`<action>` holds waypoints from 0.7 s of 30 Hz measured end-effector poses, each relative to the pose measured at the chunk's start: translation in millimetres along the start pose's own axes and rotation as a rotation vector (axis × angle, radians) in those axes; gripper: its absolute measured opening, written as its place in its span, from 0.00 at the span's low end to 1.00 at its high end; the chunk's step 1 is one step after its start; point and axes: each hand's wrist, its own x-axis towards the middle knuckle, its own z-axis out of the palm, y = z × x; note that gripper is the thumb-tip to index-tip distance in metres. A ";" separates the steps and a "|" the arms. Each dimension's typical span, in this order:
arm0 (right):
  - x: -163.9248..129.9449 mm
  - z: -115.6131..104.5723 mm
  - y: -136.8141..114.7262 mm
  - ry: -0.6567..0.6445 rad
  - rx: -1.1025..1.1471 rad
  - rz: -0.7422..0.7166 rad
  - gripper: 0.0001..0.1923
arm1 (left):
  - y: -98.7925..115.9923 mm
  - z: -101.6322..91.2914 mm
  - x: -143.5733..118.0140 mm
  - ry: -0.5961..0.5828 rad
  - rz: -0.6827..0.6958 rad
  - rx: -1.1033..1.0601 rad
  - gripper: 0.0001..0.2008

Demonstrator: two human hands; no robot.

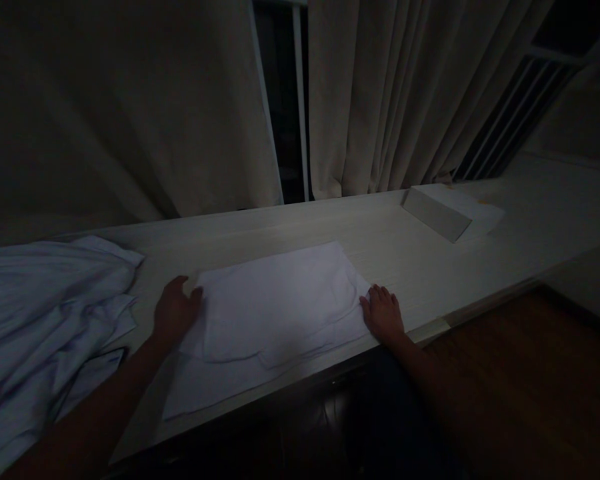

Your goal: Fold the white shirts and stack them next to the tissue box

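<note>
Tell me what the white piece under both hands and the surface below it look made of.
White piece: looks like thin woven cloth, matte, with soft creases and layered folded edges. Counter: seems pale wood or wood-look laminate, faint straight grain, dull sheen; the dim light leaves that open. The left hand and right hand rest flat at its edges.

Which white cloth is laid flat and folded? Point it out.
The folded cloth in the middle of the table, between the left hand and right hand. The other cloth pile lies crumpled at the left.
</note>
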 end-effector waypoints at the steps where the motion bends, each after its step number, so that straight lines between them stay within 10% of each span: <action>1: 0.1 -0.2 -0.1 0.001 0.007 0.002 0.28 | 0.6 7.4 -4.2 -0.024 0.067 0.039 0.34; 9: 0.0 -1.1 0.3 0.049 0.102 0.030 0.28 | -20.4 62.2 -37.8 -0.163 0.176 0.260 0.42; 21: 55.6 -29.4 -14.7 -0.218 0.234 0.263 0.27 | -21.7 62.1 -38.0 -0.129 0.193 0.243 0.41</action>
